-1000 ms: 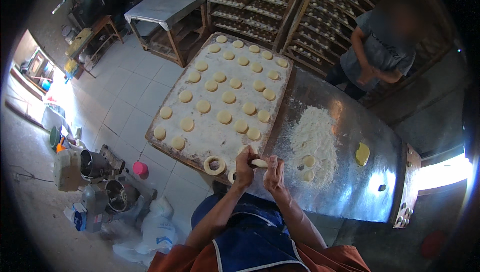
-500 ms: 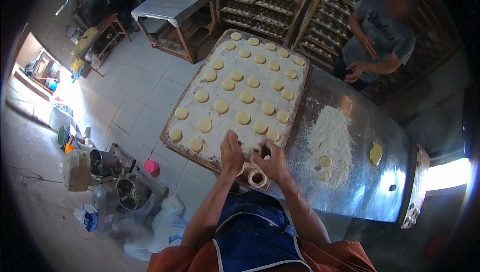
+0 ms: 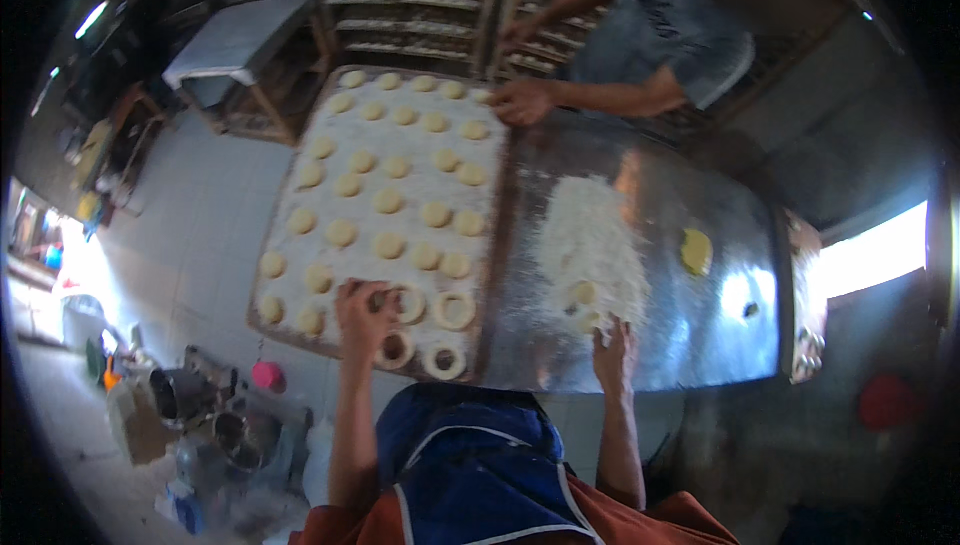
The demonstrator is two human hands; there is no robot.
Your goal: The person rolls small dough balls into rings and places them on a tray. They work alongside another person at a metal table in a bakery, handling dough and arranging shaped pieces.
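Note:
A floured tray (image 3: 290, 235) carries rows of round pale dough pieces (image 3: 388, 201) and, at its near right corner, several dough rings (image 3: 454, 311). My left hand (image 3: 366, 323) is over the tray's near edge with its fingers curled, against the ring at its fingertips; what lies inside its grip is blurred. My right hand (image 3: 614, 353) reaches over the metal table (image 3: 690, 335) with fingers spread and nothing held. Its fingertips are close to two dough rounds (image 3: 582, 294) in a patch of white flour (image 3: 590, 235).
A co-worker's hand (image 3: 526, 102) rests at the tray's far right corner. A yellow lump (image 3: 696, 252) sits on the metal table. Racks of trays (image 3: 405, 5) stand behind, a smaller table (image 3: 235, 40) far left. Metal pots (image 3: 240, 435) and a pink container (image 3: 267, 375) are on the left floor.
My hands have parted: the right has moved from the tray to the flour patch, the left stays at the tray. More dough rings show there. The co-worker has leaned in to the tray's corner.

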